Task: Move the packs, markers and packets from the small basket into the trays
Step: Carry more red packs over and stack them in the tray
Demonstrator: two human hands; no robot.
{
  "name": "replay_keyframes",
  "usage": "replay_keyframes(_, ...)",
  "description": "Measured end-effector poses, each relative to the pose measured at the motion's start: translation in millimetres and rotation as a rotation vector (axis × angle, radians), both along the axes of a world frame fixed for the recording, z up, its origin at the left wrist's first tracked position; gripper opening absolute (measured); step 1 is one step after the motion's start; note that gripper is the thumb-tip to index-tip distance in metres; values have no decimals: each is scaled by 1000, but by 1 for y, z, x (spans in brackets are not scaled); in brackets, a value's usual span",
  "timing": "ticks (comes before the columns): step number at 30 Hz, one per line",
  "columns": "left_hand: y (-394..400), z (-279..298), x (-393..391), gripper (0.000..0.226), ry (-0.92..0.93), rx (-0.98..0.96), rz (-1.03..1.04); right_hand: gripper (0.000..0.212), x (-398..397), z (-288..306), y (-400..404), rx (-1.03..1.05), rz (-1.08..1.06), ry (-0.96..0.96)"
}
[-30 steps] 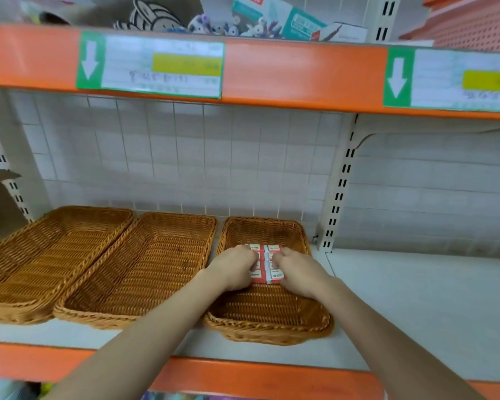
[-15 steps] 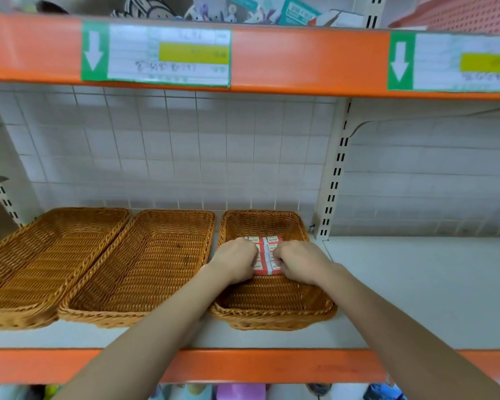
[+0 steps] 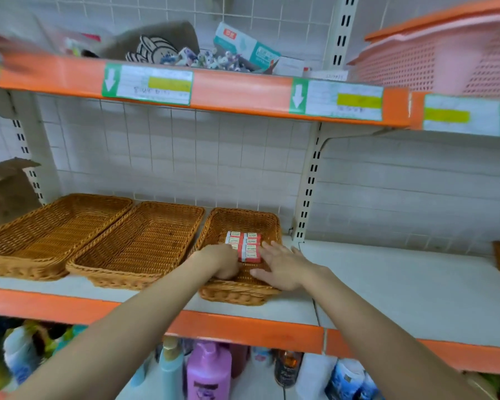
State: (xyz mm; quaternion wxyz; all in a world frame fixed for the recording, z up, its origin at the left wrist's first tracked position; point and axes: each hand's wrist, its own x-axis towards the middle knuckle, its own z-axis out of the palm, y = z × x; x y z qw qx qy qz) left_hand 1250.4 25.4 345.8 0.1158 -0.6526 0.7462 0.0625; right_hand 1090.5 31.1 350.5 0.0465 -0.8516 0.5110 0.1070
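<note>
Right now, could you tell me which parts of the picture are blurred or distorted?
Head view: the top-left shelf edge and the bottles below smear with motion blur; the wide lens bows the shelves; the packs and both hands, left and right, stay fairly sharp.

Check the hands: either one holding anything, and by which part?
Right hand is open, fingers spread beside the packs, holding nothing. Left hand is curled at the packs' left edge; a grip cannot be told.
</note>
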Motion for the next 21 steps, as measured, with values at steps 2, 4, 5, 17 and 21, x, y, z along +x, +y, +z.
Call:
replay_keyframes(2, 12, 3, -10, 60, 2, 3, 30, 74, -16, 4, 13, 37, -28, -48)
replay_keyframes(4, 25, 6, -25, 67, 11, -37, 53, 74, -33, 8, 26, 63, -47, -82)
replay_keyframes(5, 33, 8, -33, 68, 18, -69, 62, 74, -42, 9, 31, 77, -57, -95)
replay_keyframes(17, 94, 2, -151, 68, 50, -134, 11, 71, -155, -2, 86, 18, -121, -124)
replay_keyframes(21, 94, -8, -188, 71, 53, -133, -37, 70, -196, -12, 91, 19, -168, -133)
